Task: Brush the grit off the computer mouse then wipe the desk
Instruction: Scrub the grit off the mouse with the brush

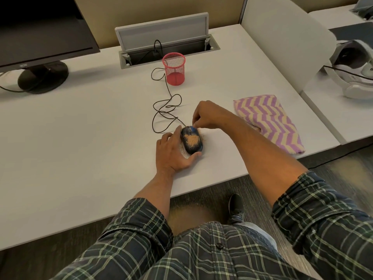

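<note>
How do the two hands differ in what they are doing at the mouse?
The left hand lies low and cups the mouse from its side, thumb at the near end; the right hand is raised at the far end, fingertips pinched together. It may hold something small; I cannot tell. The left hand steadies, while the right hand works. Both meet at the mouse, where grit remains.

Single view only, head camera, wide angle. Looks forward and down from above desk [80,138], close over both forearms. Left hand [173,152] and right hand [210,116] sit near frame centre, at mouse [191,141]. Beyond grip: monitor [40,27] far-left. No second view, so no shared part.
</note>
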Action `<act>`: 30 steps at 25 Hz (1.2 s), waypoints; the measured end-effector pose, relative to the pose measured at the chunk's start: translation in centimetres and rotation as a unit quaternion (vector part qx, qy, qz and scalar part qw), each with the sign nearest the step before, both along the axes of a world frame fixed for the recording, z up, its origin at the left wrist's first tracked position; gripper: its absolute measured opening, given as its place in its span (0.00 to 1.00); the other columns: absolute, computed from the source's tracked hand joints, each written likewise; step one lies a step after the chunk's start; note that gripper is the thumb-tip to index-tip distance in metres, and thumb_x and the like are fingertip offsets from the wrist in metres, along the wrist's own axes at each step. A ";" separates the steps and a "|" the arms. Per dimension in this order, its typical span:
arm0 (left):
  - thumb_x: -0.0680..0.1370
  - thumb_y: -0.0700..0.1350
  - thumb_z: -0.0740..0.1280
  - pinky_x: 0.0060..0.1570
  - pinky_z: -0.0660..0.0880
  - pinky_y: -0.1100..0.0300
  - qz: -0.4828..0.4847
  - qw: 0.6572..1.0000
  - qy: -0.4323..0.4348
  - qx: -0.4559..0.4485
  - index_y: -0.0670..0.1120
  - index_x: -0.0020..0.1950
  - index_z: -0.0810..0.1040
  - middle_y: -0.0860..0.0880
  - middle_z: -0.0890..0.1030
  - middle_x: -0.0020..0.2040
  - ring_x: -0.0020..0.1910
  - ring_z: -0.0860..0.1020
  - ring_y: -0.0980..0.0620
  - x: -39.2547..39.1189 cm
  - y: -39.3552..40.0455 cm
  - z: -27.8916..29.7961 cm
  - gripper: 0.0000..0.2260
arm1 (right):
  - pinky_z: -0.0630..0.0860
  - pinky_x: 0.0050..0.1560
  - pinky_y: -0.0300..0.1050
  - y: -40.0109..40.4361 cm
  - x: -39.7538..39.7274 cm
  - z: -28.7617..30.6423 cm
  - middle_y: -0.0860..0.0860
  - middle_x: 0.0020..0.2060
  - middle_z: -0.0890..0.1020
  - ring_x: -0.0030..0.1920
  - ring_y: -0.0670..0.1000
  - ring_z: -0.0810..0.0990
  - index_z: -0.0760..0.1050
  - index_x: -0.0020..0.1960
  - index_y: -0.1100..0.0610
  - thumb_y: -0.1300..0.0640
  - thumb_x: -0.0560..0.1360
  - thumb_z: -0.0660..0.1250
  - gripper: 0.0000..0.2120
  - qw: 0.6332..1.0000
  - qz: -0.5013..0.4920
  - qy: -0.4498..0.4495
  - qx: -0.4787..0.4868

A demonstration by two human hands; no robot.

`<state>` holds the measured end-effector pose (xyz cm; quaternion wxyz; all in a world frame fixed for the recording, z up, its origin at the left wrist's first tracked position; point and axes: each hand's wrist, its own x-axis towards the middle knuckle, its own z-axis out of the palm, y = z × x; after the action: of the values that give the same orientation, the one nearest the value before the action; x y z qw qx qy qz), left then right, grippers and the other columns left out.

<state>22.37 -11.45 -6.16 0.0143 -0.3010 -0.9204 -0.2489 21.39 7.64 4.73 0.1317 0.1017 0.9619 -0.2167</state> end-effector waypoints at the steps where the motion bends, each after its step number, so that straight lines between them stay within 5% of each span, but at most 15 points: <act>1: 0.66 0.77 0.66 0.60 0.70 0.49 0.001 1.000 0.002 0.004 0.48 0.77 0.66 0.48 0.80 0.65 0.63 0.73 0.45 0.0 0.0 0.0 0.49 | 0.74 0.36 0.38 0.0 -0.1 0.0 0.51 0.41 0.86 0.39 0.48 0.82 0.86 0.47 0.57 0.60 0.70 0.74 0.06 1.000 -0.001 0.003 0.002; 15: 0.65 0.78 0.66 0.58 0.70 0.51 0.002 1.000 0.007 0.015 0.49 0.75 0.67 0.49 0.80 0.63 0.61 0.73 0.46 -0.1 0.0 -0.3 0.48 | 0.73 0.33 0.38 1.0 1.1 0.8 0.49 0.37 0.84 0.36 0.45 0.80 0.86 0.45 0.57 0.61 0.69 0.75 0.05 1.000 0.003 -0.013 -0.013; 21: 0.65 0.77 0.68 0.56 0.70 0.51 -0.001 1.000 0.009 0.013 0.50 0.74 0.67 0.52 0.80 0.62 0.61 0.73 0.47 -0.1 0.0 -0.1 0.46 | 0.81 0.43 0.43 0.3 0.7 1.2 0.50 0.41 0.86 0.40 0.48 0.82 0.87 0.46 0.56 0.60 0.71 0.72 0.07 0.999 -0.008 0.048 -0.007; 30: 0.65 0.75 0.68 0.60 0.69 0.50 0.001 1.000 -0.001 0.017 0.48 0.76 0.67 0.49 0.80 0.63 0.63 0.73 0.45 0.0 0.0 0.0 0.47 | 0.74 0.38 0.42 -1.7 -0.6 0.7 0.52 0.42 0.85 0.41 0.52 0.82 0.85 0.48 0.56 0.57 0.71 0.74 0.07 0.996 0.049 0.000 0.073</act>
<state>22.35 -11.48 -6.20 0.0184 -0.2997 -0.9162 -0.2653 20.76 5.91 5.46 0.1340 0.0639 0.9790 -0.1395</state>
